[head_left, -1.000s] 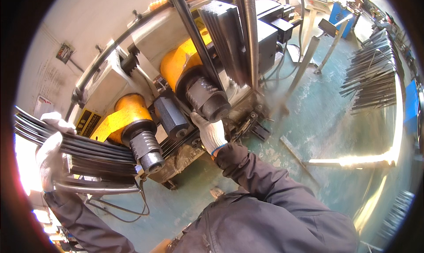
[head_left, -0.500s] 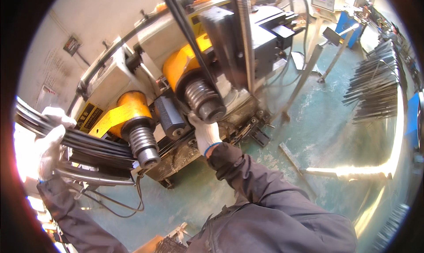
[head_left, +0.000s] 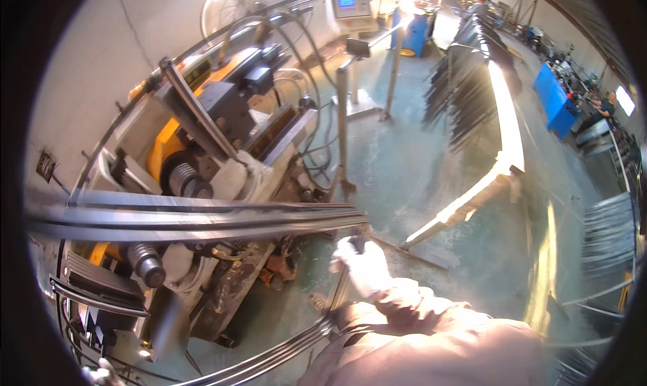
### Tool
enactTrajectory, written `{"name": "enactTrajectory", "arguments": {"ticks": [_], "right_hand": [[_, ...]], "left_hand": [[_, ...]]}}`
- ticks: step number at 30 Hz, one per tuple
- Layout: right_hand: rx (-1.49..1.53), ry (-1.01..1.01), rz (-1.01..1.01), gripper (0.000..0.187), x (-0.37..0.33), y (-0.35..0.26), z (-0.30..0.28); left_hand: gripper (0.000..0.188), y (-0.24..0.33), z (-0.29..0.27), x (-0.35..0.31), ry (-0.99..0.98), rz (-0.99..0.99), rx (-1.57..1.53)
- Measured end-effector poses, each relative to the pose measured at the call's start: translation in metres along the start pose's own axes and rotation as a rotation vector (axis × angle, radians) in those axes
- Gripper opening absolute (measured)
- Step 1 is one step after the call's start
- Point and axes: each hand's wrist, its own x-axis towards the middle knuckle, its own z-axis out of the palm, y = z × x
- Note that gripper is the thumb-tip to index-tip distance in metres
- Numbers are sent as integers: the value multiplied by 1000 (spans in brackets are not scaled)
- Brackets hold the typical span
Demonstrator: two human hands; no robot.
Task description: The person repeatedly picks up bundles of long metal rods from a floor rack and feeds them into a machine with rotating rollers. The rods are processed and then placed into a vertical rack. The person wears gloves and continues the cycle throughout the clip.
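Note:
A bundle of long dark metal strips crosses in front of me from the left. At its right end the strips bend down and run back toward the lower left. My right hand, in a white glove, is closed round the bundle at the bend. At the lower left rim sits my left hand, also gloved; its fingers are too small and cut off to read. Behind the strips stands a bending machine with a ribbed roller, a second ribbed roller and yellow arms.
A control box with a lit screen stands beyond the machine. Metal posts rise from the green floor. To the right, dark strips hang on a sunlit rack. A person is at the far right, near a blue cabinet.
My view has swung right. The strips, earlier beside the rollers at the left, now stretch across in front of the machine. My right hand has left the roller and taken hold of them.

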Motion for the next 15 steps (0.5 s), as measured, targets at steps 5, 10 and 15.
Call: {"name": "enactTrajectory", "arguments": {"ticks": [5,10,15], "right_hand": [[-139,338,-492,5,-44,-104,-162],[-866,787,-924,15,-29,-227,-289],[-1328,916,-979,34,45,-302,-414]], "left_hand": [[35,-87,97,-160,280,-782,-348],[23,-153,223,-285,-20,-1338,-302],[16,-187,289,-318,33,-1380,-346]]}}
